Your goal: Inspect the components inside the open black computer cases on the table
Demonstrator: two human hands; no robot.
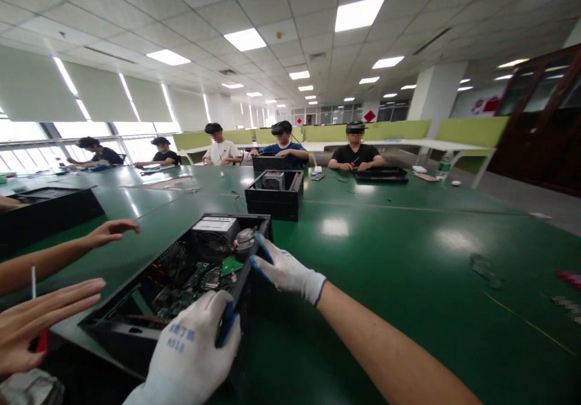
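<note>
Head view showed a case (245,293) lying open on the green table (385,247), on the near side and somewhat left of centre, with its parts exposed. Both of the wearer's hands were in white gloves with blue on the palm side. The left hand (186,344) was at the near part of the case's right wall, its fingers bent and its thumb up beside them; whether it gripped the wall could not be told. The right hand (288,269) was farther along that wall, thumb and fingers spread apart, the tips at the rim and no object visible between them. Just left of those fingertips sat a round metal part (245,241), with a power supply (215,238) beside it on the left and a green board (231,265) on the near side. At the left, a co-worker's two bare hands reached toward the case: the farther hand (113,230) was extended over the table, and the nearer hand (54,320) was flat, close to a screwdriver (42,341) with a red handle. Another black case (272,202) stood beyond the first, and a long dark box (49,214) lay at the far left. Across the table sat several people, the rightmost person (356,155) behind a black tray (381,175), with a bottle (445,164) farther right.
</note>
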